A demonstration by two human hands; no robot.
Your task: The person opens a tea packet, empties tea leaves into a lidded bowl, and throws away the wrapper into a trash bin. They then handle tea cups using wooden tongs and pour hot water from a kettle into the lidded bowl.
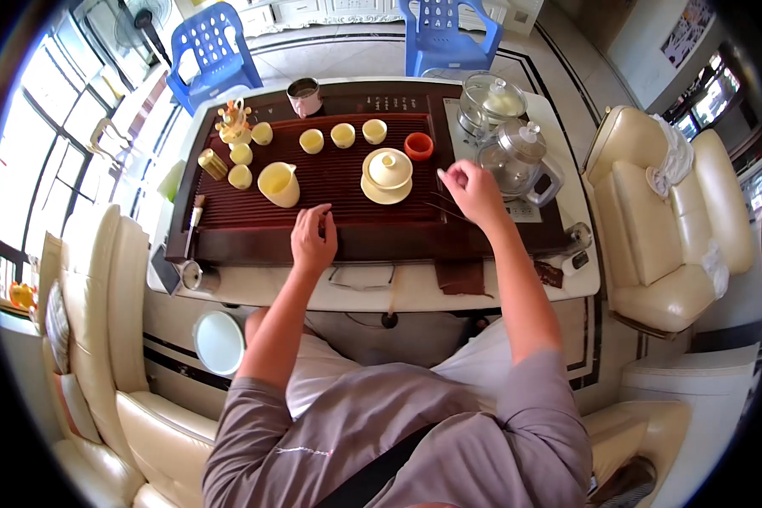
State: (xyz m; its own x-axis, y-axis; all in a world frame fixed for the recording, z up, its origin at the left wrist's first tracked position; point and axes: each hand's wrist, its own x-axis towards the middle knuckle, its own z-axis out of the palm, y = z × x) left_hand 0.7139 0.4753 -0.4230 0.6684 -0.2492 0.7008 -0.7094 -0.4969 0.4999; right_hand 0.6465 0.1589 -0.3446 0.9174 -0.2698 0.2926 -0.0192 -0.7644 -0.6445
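Note:
My left hand (pixel 313 241) hovers over the front edge of the dark wooden tea tray (pixel 339 241), fingers loosely curled and apart, with nothing in them. Just beyond it stands a pale yellow pitcher (pixel 278 186). My right hand (pixel 476 193) is above the tray's right side, fingertips drawn together in a pinch; whether they hold anything small I cannot make out. Thin dark tongs or sticks (pixel 449 209) lie below that hand. To its left are a lidded gaiwan (pixel 388 176) and a red cup (pixel 418 146). A glass kettle (pixel 512 161) stands just to its right.
Several small yellow cups (pixel 342 135) stand toward the back, near a figurine (pixel 234 123) and a pink-sided mug (pixel 305 98). A glass pot (pixel 491 102) is behind the kettle. Eyeglasses (pixel 361 278) and a brown cloth (pixel 461 278) lie along the near table edge.

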